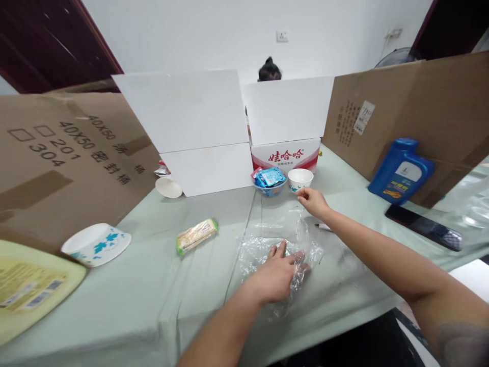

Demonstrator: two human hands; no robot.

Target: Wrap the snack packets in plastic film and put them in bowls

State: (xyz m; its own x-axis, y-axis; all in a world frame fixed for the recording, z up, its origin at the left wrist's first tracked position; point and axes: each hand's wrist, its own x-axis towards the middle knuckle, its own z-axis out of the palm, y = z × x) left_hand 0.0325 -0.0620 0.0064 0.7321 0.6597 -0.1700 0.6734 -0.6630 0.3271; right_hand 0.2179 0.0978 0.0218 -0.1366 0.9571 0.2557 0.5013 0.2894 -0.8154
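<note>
My left hand (278, 272) lies flat on a clear plastic bag (267, 244) crumpled on the pale green table, fingers spread, some under the film. My right hand (313, 201) reaches forward above the bag's far end, fingers curled in a pinch, just in front of a small white bowl (300, 179). Whether the pinch holds the bag's edge I cannot tell. Beside that bowl stands a blue bowl (269, 189) filled with blue sachets (270, 177). A wrapped snack bar (196, 235) with a green end lies to the left of the bag.
Cardboard walls (69, 158) and white boxes (206, 132) ring the table. An upturned white-and-blue bowl (95, 244) and a yellow pack (26, 285) lie at left. At right are a blue bottle (401, 171) and a dark phone (423, 227). A person's head (269, 70) shows behind the boxes.
</note>
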